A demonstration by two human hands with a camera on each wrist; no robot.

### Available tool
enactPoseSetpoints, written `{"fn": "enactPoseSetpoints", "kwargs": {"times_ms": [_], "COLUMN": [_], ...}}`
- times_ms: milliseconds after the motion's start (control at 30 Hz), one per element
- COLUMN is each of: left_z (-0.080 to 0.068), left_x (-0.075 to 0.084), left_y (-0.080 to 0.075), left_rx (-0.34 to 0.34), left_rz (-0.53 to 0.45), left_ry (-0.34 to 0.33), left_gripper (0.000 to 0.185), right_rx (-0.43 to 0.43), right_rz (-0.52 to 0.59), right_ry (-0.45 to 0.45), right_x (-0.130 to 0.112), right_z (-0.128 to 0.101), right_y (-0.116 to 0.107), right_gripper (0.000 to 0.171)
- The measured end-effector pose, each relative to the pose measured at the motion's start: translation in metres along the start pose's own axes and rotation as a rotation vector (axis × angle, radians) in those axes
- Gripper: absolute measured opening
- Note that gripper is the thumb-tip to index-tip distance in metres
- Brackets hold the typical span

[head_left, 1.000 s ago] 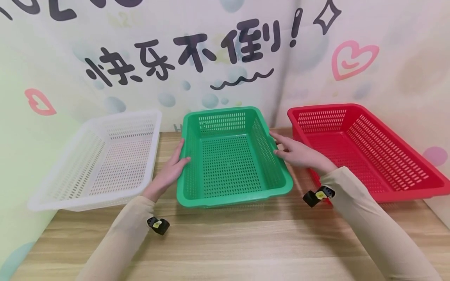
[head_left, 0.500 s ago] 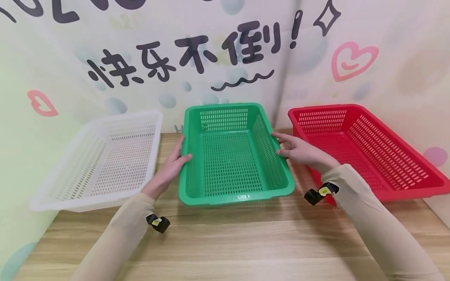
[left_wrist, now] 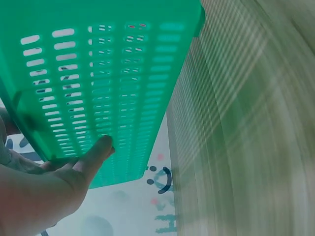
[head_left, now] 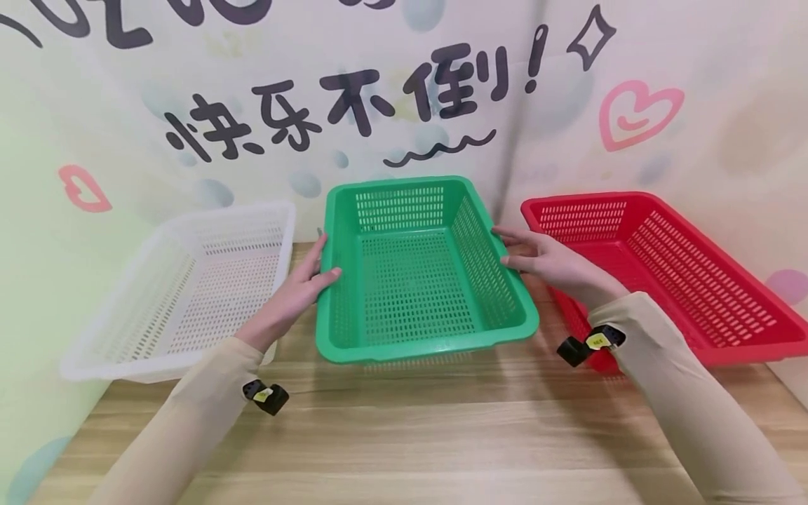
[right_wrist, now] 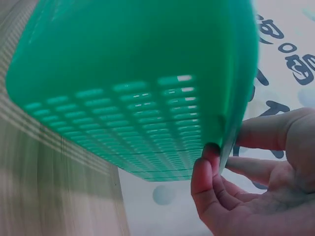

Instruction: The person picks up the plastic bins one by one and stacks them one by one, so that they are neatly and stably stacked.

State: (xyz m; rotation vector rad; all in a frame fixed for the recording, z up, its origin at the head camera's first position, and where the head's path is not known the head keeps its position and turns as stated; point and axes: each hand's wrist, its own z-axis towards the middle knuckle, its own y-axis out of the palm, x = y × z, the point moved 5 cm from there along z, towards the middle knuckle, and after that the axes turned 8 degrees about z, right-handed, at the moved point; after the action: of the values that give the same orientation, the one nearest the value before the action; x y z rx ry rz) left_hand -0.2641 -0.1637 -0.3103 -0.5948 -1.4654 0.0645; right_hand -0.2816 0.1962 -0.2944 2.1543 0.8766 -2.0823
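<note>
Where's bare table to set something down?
Free: the wooden tabletop in front of the green basket, between left sleeve and right sleeve; also a smaller patch outside the left sleeve, before the white basket. Crowded: both sides of the green basket, where left hand and right hand grip it, toward the white basket and red basket.

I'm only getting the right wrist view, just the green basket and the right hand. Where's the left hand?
Observer: The left hand holds the left side of the green basket, thumb over the rim.
Operator: What's to the right of the green basket?
Observer: A red basket, partly hidden by the right hand and arm.
Operator: And to the left?
Observer: A white basket, partly hidden by the left arm.
</note>
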Motion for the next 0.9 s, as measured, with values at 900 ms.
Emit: {"fn": "enactPoseSetpoints", "kwargs": {"times_ms": [900], "left_z": [-0.026], "left_x": [0.012], "left_y": [-0.063], "left_rx": [-0.146], "left_rz": [-0.091], "left_ry": [0.056], "left_gripper": [0.072], "right_rx": [-0.053], "right_rz": [-0.05], "right_ry": [-0.031], "right_x": [-0.04], "right_z": [0.006], "right_y": [0.011], "right_gripper": [0.073]}}
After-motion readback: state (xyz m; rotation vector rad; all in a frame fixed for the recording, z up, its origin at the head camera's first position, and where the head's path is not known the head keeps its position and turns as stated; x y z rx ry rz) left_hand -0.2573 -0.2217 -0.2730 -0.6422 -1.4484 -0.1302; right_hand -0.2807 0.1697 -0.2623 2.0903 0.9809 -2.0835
